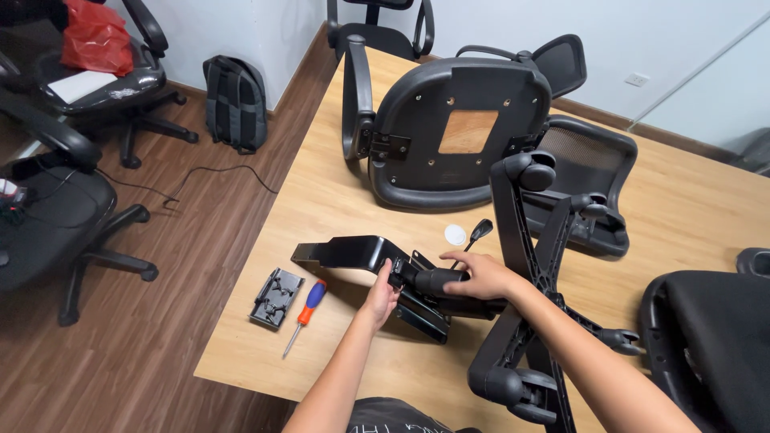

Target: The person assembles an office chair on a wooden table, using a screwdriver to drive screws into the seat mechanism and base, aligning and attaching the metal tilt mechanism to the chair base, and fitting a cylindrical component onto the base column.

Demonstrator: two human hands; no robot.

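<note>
Both hands worked at the black metal tilt mechanism (377, 265), which lay on the wooden table (337, 200) just in front of the upturned chair seat (449, 132). Left hand (381, 295) gripped the mechanism's near edge from below, fingers curled around the plate. Right hand (484, 277) was closed over the black cylinder (437, 281) that entered the mechanism from the right, palm down, wrapping it.

That cylinder belonged to the five-star wheeled base (537, 273), which lay tipped on its side, right of the mechanism, casters pointing up and toward the person. A lever with a paddle end (479, 232) stuck out beyond the mechanism, next to a small white disc (455, 234). Left of the mechanism rested a screwdriver with a red and blue handle (305, 314) and, beside it, a dark tray of small hardware (276, 297). Behind the mechanism, past the seat, lay a mesh backrest (589, 172).
</note>
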